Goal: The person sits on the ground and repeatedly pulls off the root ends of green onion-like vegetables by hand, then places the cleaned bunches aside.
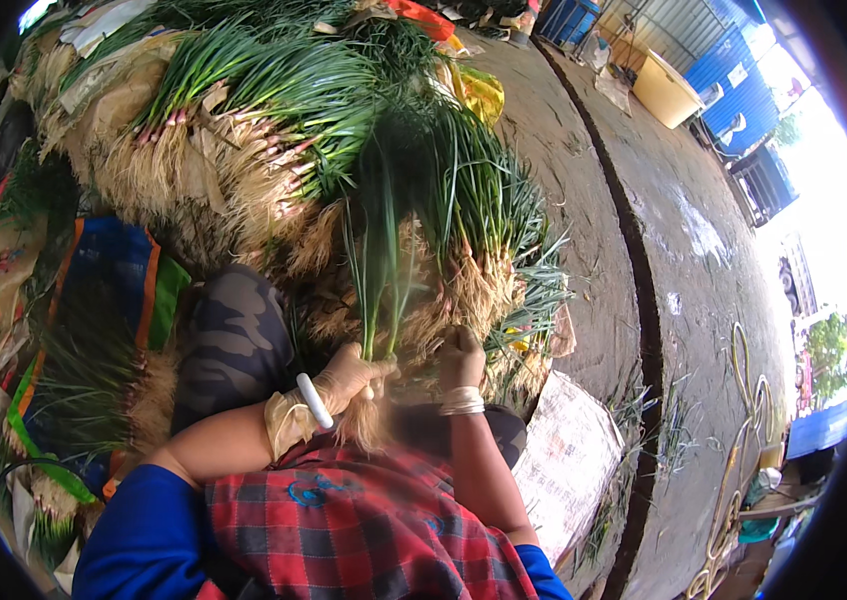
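My left hand (pixel 354 373), in a thin pale glove with a white bangle at the wrist, grips a few spring onions (pixel 371 315) just above their roots. Their green leaves point away from me, and the pale root tuft (pixel 363 424) hangs below the fingers over my lap. Curled and gloved, my right hand (pixel 461 360) is beside the roots of a dark green bunch of spring onions (pixel 472 255). Its fingertips are blurred, so whether they pinch anything is unclear. Beyond both hands lies a large heap of spring onions (pixel 258 142) with long straw-coloured roots.
Left of my camouflage-clad knee (pixel 236 337), more spring onions (pixel 105 382) lie on a blue sheet with orange and green edging. A printed white sack (pixel 570 450) is at my right. Farther right are a dark floor groove (pixel 637 300), a coiled hose (pixel 742 435) and a yellow tub (pixel 665 90).
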A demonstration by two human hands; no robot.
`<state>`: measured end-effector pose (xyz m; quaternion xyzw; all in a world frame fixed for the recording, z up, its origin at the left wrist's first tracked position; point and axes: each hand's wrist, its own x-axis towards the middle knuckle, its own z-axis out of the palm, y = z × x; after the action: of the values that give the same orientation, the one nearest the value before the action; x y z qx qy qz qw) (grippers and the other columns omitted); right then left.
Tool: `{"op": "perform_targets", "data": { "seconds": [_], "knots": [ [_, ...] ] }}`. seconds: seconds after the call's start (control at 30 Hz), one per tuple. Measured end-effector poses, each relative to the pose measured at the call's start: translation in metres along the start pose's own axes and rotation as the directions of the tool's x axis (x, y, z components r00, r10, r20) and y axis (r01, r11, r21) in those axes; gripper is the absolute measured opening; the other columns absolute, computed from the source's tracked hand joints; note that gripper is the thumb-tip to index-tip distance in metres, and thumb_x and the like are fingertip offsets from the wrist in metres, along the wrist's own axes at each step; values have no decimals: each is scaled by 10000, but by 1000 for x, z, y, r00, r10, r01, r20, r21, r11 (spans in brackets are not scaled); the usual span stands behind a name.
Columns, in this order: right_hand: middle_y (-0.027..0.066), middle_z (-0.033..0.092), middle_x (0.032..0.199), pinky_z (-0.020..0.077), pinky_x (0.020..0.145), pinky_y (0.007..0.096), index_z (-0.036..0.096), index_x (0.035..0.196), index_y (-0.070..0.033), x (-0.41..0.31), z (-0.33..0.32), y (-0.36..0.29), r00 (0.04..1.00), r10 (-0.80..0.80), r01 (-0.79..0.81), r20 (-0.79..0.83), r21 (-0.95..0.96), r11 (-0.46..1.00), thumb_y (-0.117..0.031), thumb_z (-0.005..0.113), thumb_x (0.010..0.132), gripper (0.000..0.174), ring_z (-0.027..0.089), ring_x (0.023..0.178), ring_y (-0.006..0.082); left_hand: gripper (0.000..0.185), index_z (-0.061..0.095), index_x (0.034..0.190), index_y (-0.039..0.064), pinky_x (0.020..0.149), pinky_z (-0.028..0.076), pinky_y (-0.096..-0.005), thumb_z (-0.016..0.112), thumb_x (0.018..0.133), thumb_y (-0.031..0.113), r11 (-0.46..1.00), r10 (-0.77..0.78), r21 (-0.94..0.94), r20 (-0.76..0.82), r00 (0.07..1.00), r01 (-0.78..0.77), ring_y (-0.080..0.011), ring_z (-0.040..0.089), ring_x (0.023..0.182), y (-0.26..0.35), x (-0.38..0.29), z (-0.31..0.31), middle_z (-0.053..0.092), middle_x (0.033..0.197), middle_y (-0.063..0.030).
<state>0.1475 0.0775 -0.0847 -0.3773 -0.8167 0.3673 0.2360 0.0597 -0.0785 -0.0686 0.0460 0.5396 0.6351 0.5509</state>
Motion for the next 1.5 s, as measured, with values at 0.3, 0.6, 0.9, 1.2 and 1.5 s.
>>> {"op": "perform_targets", "data": {
  "seconds": [0.3,0.6,0.9,1.2,1.5],
  "knots": [
    [48,584,708,473,551,293,566,893,-39,-11,25,-31,920,137,-263,368,318,911,-147,528,850,121,585,631,154,254,535,866,17,304,334,-223,668,776,213,998,32,51,-4,999,-31,-99,419,337,-7,10,-4,557,584,-42],
    [144,597,633,466,505,412,568,850,-104,-9,28,-28,978,-208,209,34,-267,941,-189,548,814,94,593,558,321,164,586,871,59,306,273,-204,635,805,201,979,191,-45,-134,973,-198,-53,411,396,-6,13,9,568,596,-14],
    [103,576,611,408,427,289,533,748,-58,4,35,-59,945,-262,262,-195,-27,965,-105,560,834,102,515,459,172,157,577,772,35,309,330,-208,587,839,177,954,205,-184,-167,964,-235,-68,457,395,3,7,14,541,563,-17],
    [73,607,836,477,560,314,530,986,-80,32,12,-60,927,-287,332,240,-177,926,-178,634,785,247,585,678,187,138,568,757,43,351,315,-199,602,830,156,910,334,-186,-199,921,-370,-58,414,388,3,7,-1,528,550,-10],
    [83,624,728,494,566,341,529,1011,-77,68,11,-58,995,-68,93,76,-404,910,-127,589,785,239,614,638,209,139,579,822,68,357,252,-188,668,763,157,928,279,-207,-168,945,-311,-38,379,455,11,12,-5,481,584,40]
  ]
}}
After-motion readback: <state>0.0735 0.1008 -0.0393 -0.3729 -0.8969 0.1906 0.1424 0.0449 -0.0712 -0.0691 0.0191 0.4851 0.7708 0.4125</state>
